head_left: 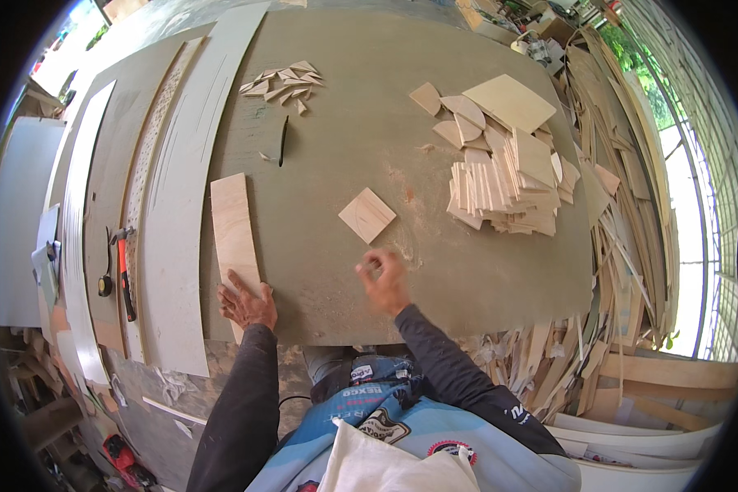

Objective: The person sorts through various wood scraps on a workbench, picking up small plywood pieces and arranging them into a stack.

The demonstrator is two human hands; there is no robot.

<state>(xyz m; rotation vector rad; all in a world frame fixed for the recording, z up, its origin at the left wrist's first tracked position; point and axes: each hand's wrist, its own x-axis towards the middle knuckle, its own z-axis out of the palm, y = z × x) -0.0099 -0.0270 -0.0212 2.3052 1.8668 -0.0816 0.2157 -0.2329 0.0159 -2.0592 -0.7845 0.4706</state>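
Note:
My left hand lies with its fingers spread on the near end of a long pale plywood strip. In front of my body, my right hand is a little blurred, its fingers curled in toward the thumb. Whatever it may hold is too small or hidden to make out. Just beyond that hand, a square plywood piece rests on the table with a curved line across it and one corner pointing toward me. The square and the right hand appear apart.
At the right is a heap of cut plywood pieces. Small wooden offcuts and a thin dark pen-like stick lie farther off on the worktable. A hammer and tape measure are at left; scrap strips crowd the right side.

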